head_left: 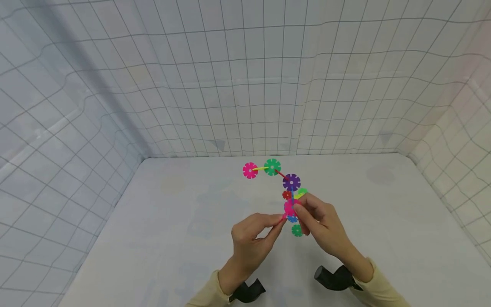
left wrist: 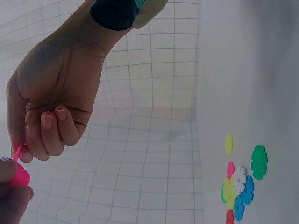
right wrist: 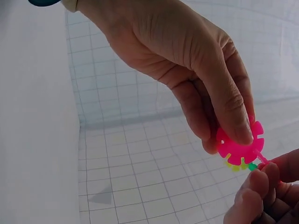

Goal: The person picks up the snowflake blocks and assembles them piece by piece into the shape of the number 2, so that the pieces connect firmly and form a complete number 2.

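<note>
1. While the right hand pinches a pink slotted disc between thumb and fingers, the left hand pinches a second pink disc, seen edge-on, between thumb and index finger.
2. Left hand, remaining fingers: folded toward the palm.
3. Contact: the second pink disc meets the rim of the pink slotted disc; whether it is seated in a slot cannot be told.
4. Chain, from the held end: edge-on blue disc, purple disc, edge-on red disc, green disc, edge-on yellow disc, pink end disc. It runs away from the person, then bends left.
5. Loose discs: a white disc and several coloured ones lie clustered on the white tabletop, below the hands.
6. Surroundings: cream sleeves cover both forearms; a grid-patterned curtain stands behind the tabletop.
</note>
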Demonstrator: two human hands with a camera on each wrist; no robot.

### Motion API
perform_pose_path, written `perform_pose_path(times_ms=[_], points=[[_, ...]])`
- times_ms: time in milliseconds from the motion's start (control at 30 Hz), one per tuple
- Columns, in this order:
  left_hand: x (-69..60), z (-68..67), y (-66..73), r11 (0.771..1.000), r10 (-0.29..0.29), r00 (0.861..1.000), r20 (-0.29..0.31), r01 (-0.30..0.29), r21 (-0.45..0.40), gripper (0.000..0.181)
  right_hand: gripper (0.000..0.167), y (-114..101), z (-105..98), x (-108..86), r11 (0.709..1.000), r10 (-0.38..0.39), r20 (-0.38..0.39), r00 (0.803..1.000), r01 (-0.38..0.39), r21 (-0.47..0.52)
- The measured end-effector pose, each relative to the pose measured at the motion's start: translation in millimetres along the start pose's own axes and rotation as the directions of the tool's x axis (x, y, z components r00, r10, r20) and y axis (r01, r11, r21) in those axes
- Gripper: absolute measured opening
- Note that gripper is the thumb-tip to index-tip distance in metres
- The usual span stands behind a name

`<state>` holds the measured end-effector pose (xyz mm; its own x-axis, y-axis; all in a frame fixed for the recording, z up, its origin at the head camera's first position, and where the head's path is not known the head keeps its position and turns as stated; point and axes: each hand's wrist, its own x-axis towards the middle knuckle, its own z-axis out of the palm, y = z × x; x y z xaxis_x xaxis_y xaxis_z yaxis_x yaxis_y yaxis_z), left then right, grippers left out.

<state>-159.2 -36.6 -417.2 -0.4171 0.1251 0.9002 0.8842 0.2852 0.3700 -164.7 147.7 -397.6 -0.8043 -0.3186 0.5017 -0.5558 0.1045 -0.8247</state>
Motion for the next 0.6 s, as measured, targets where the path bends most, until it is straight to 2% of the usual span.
perform_pose_path(times_ms=[267, 400, 600], points=[[-2.5, 3.6, -0.9, 0.995, 0.103, 0.993, -0.061, -0.102, 0.018, 0.018, 0.02, -0.6, 0.3, -0.8, 0.995, -0.025, 0.03, 0.999, 0.022, 0.095], [-2.2, 5.2, -1.6, 0.993, 0.115, 0.99, -0.084, -0.114, 0.016, 0.017, 0.02, -1.2, 1.4, -1.3, 0.993, -0.01, 0.026, 1.0, 0.007, 0.12], [-2.5, 7.4, -3.7, 0.991, 0.135, 0.986, -0.097, -0.135, 0.01, 0.016, 0.019, -2.7, 3.5, -1.8, 0.995, 0.011, 0.02, 1.0, -0.013, 0.099]])
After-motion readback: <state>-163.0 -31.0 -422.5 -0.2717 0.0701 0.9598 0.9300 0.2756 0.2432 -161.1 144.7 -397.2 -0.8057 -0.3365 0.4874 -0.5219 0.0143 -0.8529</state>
